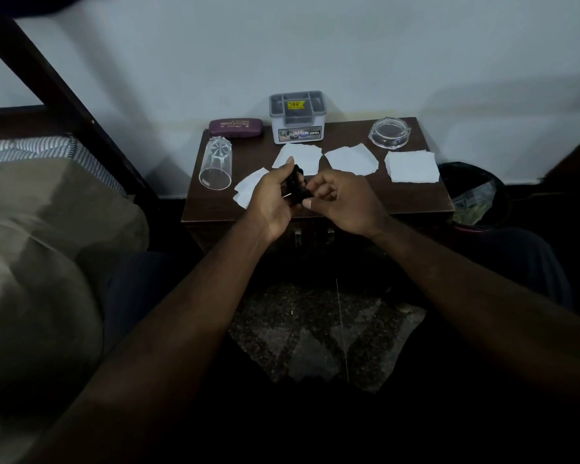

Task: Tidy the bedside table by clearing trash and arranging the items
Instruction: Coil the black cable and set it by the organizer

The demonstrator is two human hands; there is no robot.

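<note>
Over the front edge of the dark wooden bedside table (416, 199), my left hand (272, 199) grips a small black bundle (298, 185), perhaps a coiled cable; what it is stays unclear. My right hand (340, 199) has its fingers curled against the same bundle from the right. Several torn white paper pieces lie on the table: one (303, 157) behind my hands, one (350, 159) right of it, one (412, 166) at the right, one (246, 189) partly under my left hand. A clear drinking glass (215, 166) lies on its side at the left.
A purple spectacle case (235, 127) and a grey plastic organiser box (297, 117) stand at the back by the wall, a clear glass ashtray (389, 132) at the back right. A dark bin (476, 195) holding trash stands right of the table. A bed (31, 229) lies left.
</note>
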